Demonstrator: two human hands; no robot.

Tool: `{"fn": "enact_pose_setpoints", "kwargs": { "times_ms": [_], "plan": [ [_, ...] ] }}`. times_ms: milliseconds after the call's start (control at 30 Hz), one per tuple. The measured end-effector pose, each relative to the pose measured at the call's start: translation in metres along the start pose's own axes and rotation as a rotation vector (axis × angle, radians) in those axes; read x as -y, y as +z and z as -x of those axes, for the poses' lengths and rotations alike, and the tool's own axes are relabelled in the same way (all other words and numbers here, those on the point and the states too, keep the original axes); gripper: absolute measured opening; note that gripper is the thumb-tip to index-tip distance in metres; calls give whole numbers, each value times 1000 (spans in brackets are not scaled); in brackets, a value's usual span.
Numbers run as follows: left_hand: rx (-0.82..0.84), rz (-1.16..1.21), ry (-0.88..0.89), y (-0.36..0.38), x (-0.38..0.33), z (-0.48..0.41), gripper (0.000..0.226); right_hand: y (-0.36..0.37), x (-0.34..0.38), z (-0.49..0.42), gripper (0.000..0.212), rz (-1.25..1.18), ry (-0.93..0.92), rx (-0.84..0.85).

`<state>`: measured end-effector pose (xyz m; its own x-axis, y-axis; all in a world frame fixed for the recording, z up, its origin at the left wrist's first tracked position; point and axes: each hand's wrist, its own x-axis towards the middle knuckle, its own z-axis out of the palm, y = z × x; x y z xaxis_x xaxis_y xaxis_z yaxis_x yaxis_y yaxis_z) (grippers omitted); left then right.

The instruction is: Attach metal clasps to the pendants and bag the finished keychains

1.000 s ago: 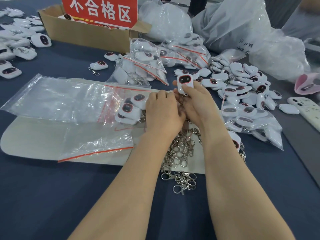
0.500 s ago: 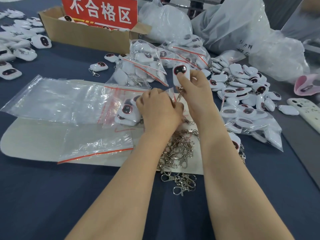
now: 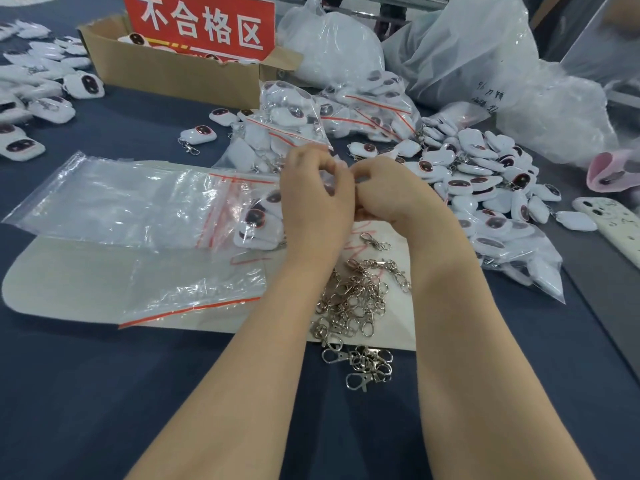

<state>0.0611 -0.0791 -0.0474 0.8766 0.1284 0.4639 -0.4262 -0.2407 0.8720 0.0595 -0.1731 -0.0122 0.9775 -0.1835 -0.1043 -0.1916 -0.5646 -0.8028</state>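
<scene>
My left hand [image 3: 315, 199] and my right hand [image 3: 391, 194] meet fingertip to fingertip at the mouth of a clear zip bag [image 3: 258, 220], and both pinch its plastic edge. Several white pendants with dark red faces lie inside that bag. The pendant my right hand carried is out of sight behind the fingers. A heap of loose metal clasps [image 3: 353, 299] lies on the beige mat [image 3: 69, 271] just below my wrists. Loose white pendants [image 3: 485, 168] are piled to the right of my right hand.
Empty zip bags [image 3: 121, 199] lie on the mat at left. Filled bags [image 3: 287, 123] stand behind my hands. At the back is a cardboard box [image 3: 180, 71] with a red sign. A phone [image 3: 616, 226] and a pink object [image 3: 613, 168] lie far right.
My right hand came down from above the bag with the pendant, which has dropped from view. Both hands have closed together at the bag's mouth.
</scene>
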Motion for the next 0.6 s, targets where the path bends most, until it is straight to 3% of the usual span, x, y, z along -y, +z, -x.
{"fn": "enact_pose_setpoints", "kwargs": {
  "times_ms": [100, 233, 400, 600],
  "plan": [
    [25, -39, 10, 0, 2, 2, 10, -5, -8, -3, 14, -162, 2, -97],
    [150, -178, -115, 1, 11, 0, 12, -23, -17, -5, 21, -626, -29, -325],
    [321, -475, 14, 7, 17, 8, 20, -17, -16, -5, 9, -790, -39, -299],
    [293, -436, -4, 6, 16, 7, 22, -5, -18, -5, 22, -843, 5, -236]
  ]
}}
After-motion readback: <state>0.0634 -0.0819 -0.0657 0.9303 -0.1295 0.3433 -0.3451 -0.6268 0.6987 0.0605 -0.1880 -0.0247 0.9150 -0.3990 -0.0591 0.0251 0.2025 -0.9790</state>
